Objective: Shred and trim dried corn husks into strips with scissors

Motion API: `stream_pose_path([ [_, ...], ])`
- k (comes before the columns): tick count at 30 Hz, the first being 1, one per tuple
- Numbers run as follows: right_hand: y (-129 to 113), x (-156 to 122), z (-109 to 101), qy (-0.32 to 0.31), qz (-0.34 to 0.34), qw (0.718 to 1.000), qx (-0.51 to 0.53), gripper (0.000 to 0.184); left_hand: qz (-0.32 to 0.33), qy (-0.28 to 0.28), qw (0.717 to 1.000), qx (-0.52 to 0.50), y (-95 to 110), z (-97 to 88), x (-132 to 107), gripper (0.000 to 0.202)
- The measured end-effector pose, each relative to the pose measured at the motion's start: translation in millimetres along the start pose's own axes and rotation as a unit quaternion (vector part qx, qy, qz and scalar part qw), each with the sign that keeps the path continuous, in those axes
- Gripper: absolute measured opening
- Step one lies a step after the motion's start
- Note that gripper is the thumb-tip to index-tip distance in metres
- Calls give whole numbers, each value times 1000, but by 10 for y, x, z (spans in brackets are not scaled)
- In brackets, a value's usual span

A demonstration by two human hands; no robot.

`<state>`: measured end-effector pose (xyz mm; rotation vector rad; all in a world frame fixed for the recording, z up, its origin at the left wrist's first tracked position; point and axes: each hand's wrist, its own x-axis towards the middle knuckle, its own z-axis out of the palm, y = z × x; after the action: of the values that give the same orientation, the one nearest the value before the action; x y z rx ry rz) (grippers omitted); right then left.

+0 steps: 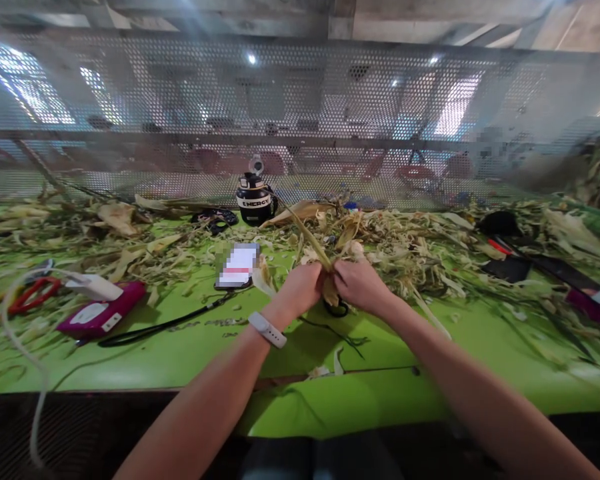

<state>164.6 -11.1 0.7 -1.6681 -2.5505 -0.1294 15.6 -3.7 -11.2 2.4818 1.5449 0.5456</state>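
Note:
My left hand (304, 288) and my right hand (361, 280) meet over the green table, fingers closed. Between them they grip a corn husk (307, 233). One long narrow strip of it points up and away to the left, and a wider flap hangs below the fingers. A dark looped object (338, 309) shows just under the hands; its kind is not clear. Behind and to the right lies a heap of shredded dry husks (405, 250). A phone (237, 265) with a lit screen rests left of my left hand.
A black bottle (255, 201) stands at the back before a perforated metal screen (300, 100). To the left are a magenta power strip (103, 313) with a white charger (94, 287) and red-handled scissors (35, 293). A black strap (165, 325) trails from the phone. Husk scraps cover much of the green table (190, 363).

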Motion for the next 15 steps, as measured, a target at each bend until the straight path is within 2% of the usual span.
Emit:
stream_pose_path([
  [6,-240,-31,31,42,32,997,-49,20,-5,39,999,2,31,87,-2,14],
  [10,-298,15,35,51,69,995,-40,20,-19,61,998,-6,10,101,29,14],
  [13,-166,63,-33,68,138,988,-11,23,-45,75,996,0,-104,46,67,16],
  [15,61,64,-112,92,194,976,20,26,-86,96,992,11,-229,-28,85,20],
])
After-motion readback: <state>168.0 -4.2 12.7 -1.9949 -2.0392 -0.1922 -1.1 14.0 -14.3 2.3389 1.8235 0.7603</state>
